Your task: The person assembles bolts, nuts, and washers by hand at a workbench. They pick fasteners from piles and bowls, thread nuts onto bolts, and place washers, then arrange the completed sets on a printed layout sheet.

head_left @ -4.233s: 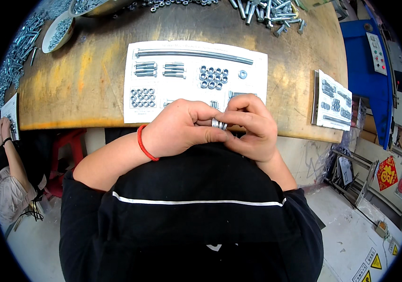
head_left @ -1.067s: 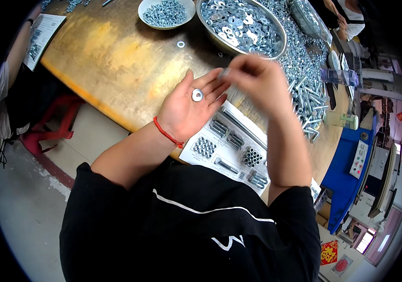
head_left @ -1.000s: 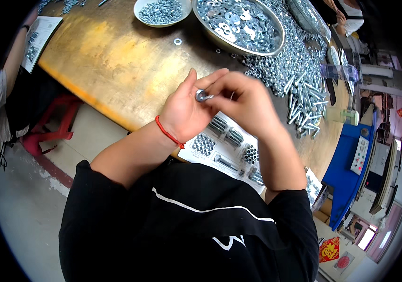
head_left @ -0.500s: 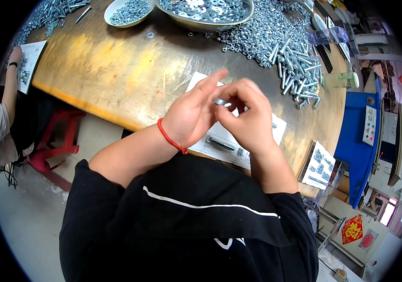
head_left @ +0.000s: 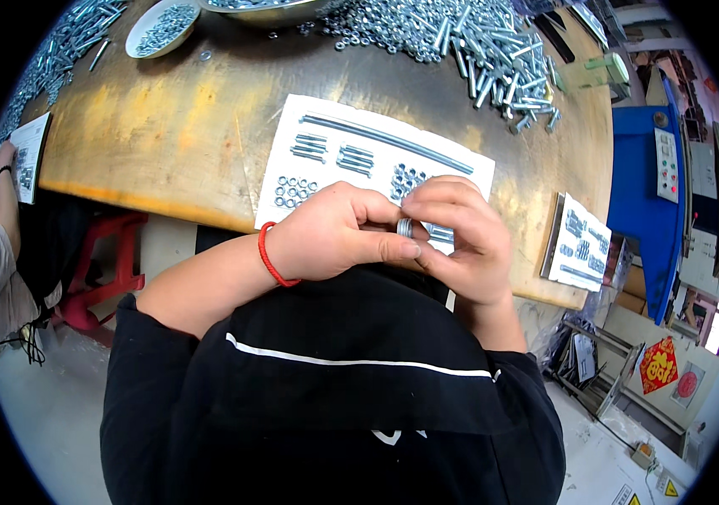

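Note:
A small stack of shiny metal washers (head_left: 405,227) is pinched between my two hands, close in front of my body. My left hand (head_left: 334,231), with a red cord at the wrist, has thumb and curled fingers at the stack's left side. My right hand (head_left: 470,240) grips from the right, its thumb and fingers bent round the stack. Beneath and beyond them lies a white sheet (head_left: 338,109) showing a long rod, short bolts and rows of nuts. Whether these are pictures or real parts, I cannot tell. My hands cover its near part.
Beyond the sheet are piled bolts (head_left: 502,71), a heap of nuts (head_left: 384,29), a metal bowl (head_left: 279,15) and a white dish of small screws (head_left: 157,34). Another sheet (head_left: 578,244) is at the right table edge. At far left, another person's hand (head_left: 4,156) touches a sheet.
My left hand, flat before, has curled in, and both hands now meet on the stack, lower in view. More of the sheet shows. The view has shifted, moving the piles up and left.

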Tool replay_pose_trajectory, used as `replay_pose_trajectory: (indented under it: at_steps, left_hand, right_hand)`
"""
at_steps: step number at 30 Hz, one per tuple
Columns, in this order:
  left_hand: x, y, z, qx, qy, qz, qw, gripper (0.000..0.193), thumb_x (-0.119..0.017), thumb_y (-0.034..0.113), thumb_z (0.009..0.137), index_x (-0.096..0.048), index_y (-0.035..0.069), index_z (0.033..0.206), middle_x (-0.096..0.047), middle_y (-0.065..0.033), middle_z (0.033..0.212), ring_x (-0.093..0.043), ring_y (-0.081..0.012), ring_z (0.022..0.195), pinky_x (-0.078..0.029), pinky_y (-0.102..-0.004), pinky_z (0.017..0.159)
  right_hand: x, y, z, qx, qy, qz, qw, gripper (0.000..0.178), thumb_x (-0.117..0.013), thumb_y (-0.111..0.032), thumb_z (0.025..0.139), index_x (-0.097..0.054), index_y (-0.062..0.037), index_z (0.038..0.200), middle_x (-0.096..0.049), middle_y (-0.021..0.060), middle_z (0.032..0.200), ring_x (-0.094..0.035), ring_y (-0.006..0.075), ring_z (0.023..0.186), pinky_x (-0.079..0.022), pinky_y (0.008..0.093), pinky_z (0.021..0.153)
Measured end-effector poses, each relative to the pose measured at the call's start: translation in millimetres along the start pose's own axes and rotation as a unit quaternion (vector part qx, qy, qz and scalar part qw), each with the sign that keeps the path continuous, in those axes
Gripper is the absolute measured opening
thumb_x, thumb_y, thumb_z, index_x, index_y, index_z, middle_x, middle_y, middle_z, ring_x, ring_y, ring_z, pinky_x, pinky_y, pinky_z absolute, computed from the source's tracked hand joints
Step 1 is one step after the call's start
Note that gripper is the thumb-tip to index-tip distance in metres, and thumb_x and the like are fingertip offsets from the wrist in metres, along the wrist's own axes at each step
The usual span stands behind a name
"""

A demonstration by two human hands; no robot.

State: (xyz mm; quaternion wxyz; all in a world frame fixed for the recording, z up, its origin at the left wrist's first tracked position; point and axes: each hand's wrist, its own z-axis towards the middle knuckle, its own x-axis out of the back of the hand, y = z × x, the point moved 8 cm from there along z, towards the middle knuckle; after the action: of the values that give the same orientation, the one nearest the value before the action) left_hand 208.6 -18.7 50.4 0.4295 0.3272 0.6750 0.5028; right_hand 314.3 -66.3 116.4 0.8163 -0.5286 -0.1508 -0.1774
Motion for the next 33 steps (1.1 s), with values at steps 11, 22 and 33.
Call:
replay_pose_trajectory:
  at_steps: [11,22,33]
  left_hand:
    - [-30.9,-13.5,14.6,0.055,-0.049,0.06,0.995,0.023,-0.076,0.022,0.085,-0.074,0.003,0.097,-0.065,-0.0011,0.072,-0.051,-0.0048,0.066,-0.043,-0.0229,0.06]
    - [-30.1,-27.8,20.9,0.203,-0.049,0.03,0.978,0.028,-0.068,0.001,0.085,-0.067,-0.004,0.112,-0.071,-0.011,0.096,-0.066,-0.0103,0.084,-0.052,-0.022,0.079]
    - [7.9,-19.4,19.2,0.159,0.051,0.032,0.986,0.03,-0.069,0.007,0.087,-0.065,-0.004,0.115,-0.068,-0.0087,0.1,-0.063,-0.0105,0.093,-0.051,-0.0239,0.083]
  right_hand:
    - [22.2,9.8,-41.8,-0.006,0.062,0.043,0.997,0.033,-0.073,0.005,0.062,-0.071,-0.0032,0.094,-0.066,0.0091,0.096,-0.062,0.0241,0.087,-0.048,0.0332,0.075]
    - [97.2,120.4,-100.7,-0.302,0.088,-0.194,0.929,0.021,-0.071,-0.005,0.07,-0.069,-0.0022,0.091,-0.064,0.009,0.09,-0.063,0.0201,0.081,-0.05,0.0302,0.068]
    - [89.4,155.6,-95.6,-0.352,0.011,-0.289,0.89,0.024,-0.072,-0.01,0.071,-0.067,-0.0008,0.093,-0.062,0.0138,0.09,-0.063,0.0282,0.082,-0.051,0.0361,0.075]
